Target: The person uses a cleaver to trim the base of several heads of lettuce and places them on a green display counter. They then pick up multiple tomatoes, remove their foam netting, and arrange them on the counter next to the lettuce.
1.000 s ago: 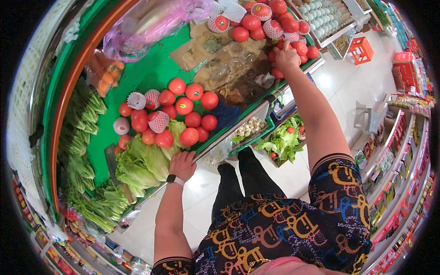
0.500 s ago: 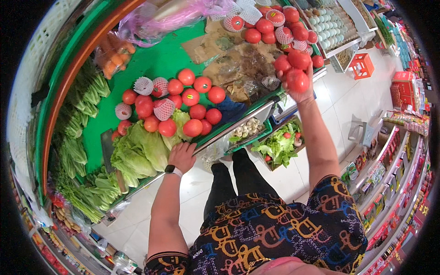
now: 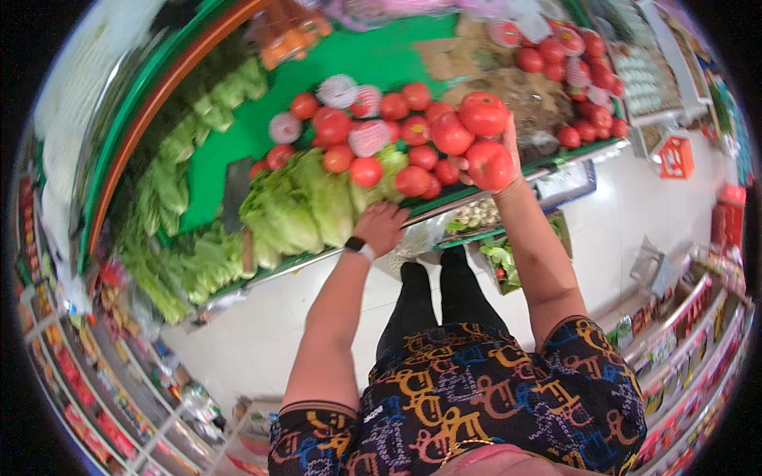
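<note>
My right hand is closed around three large red tomatoes, held up over the near edge of the green produce stand. My left hand lies flat on the stand's front edge, fingers stretched out, beside the pale green lettuce. It holds nothing. Left of the held tomatoes lies a spread of loose tomatoes, a few wearing white or pink foam nets. Another heap of tomatoes is at the far right, with several more along the right front edge.
Leafy greens line the left side, near a dark flat blade-like piece. Bagged carrots lie at the back left. Brown paper covers part of the right side. Trays of eggs and a red plastic stool are farther right.
My right hand has brought its tomatoes leftward from the right-hand heap toward the other tomatoes. My view has shifted left. My left hand stays at the edge beside the lettuce.
</note>
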Demonstrator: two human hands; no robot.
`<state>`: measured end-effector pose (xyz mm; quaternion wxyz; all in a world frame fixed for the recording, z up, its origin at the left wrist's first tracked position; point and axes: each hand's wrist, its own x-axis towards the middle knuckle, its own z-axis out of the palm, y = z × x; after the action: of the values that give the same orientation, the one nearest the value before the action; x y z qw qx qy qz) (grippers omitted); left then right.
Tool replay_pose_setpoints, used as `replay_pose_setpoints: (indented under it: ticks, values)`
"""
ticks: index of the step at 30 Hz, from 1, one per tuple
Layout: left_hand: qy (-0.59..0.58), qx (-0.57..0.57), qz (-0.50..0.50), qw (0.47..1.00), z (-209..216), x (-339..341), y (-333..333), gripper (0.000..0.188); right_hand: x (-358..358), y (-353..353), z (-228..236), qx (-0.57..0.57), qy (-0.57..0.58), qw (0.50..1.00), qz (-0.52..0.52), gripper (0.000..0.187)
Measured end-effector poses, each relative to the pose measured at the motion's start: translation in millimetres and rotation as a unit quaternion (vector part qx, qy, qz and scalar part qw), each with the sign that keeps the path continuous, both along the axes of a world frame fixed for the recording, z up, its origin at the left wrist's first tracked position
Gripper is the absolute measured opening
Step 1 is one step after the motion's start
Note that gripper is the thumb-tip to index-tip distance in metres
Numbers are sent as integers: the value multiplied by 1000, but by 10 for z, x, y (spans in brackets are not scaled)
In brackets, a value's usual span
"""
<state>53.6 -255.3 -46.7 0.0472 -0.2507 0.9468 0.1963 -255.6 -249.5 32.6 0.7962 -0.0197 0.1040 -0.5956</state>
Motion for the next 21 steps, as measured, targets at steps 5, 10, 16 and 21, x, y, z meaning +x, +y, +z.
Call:
replay_pose_setpoints:
  ticks: [5, 10, 16, 21]
  values:
    - [-40, 22, -8, 999, 88, -81, -45, 40, 1078, -759, -28, 6, 398, 917, -18, 73]
    - [51, -9, 20, 998, 3, -46, -3, 34, 1905, -1242, 468, -165, 832, 526, 61, 77]
    - [101, 82, 67, 989, 465, -284, -56, 48, 2249, -1741, 65, -193, 897, 395, 37, 53]
    - [-12, -33, -21, 999, -14, -72, -30, 39, 1789, -1466, 232, -170, 817, 534, -134, 39]
